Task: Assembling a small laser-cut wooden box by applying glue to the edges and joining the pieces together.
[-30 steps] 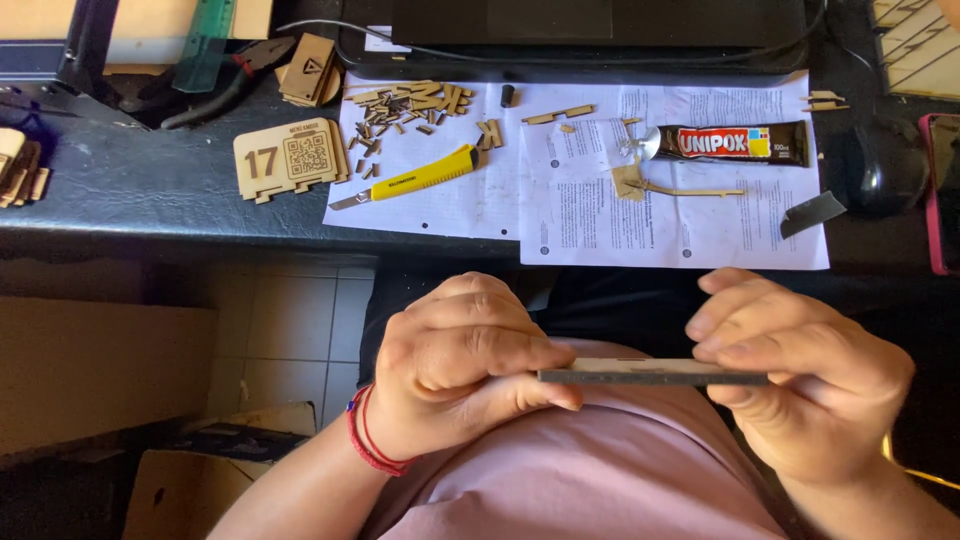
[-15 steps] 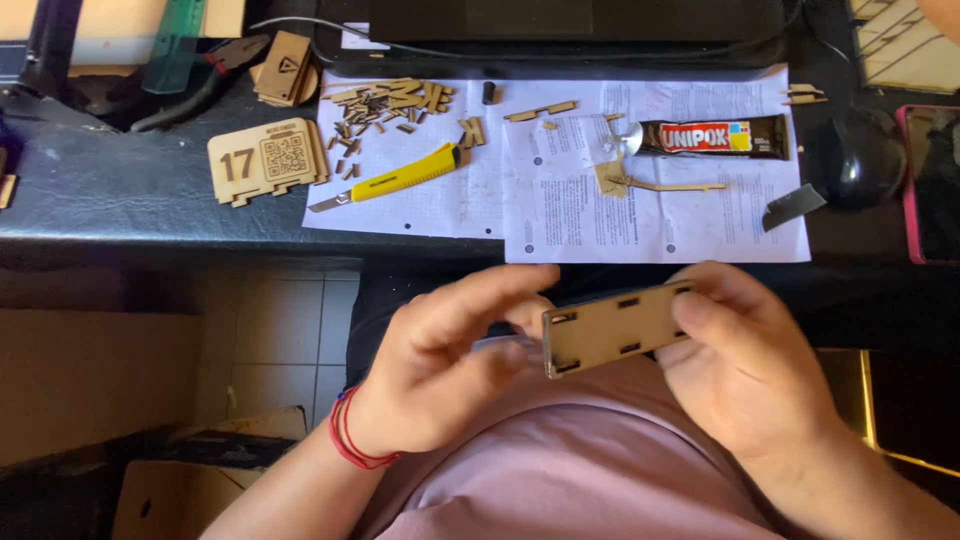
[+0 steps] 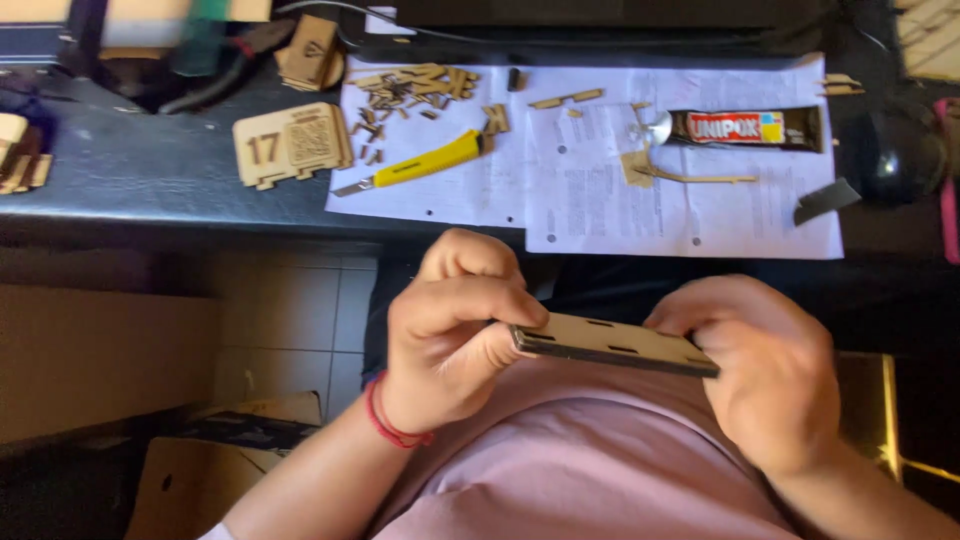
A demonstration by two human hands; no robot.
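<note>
Since half a second ago we are seeing the wooden panel (image 3: 612,343) tipped back from showing its broad face to lying nearly edge-on to us, slots facing up. Both hands are holding it over the lap, below the desk (image 3: 150,180) edge. The left hand (image 3: 455,335) is pinching the panel's left end, fingers (image 3: 470,300) curled over the top, thumb beneath. The right hand (image 3: 765,370) is wrapping the right end, fingers pressed together over the edge; we cannot tell how its thumb is sitting. The panel's long axis is running left to right, dipping slightly toward the right hand. Both hands are equally close, one at each end.

Up on the desk, well apart from the hands: a yellow utility knife (image 3: 420,165) is lying on white paper sheets (image 3: 600,190), a glue tube (image 3: 745,128) is resting to the right, small wooden scraps (image 3: 410,85) are scattering near the top, and a numbered wooden plate (image 3: 290,145) is sitting left of the papers. Nothing is standing between hands and panel.
</note>
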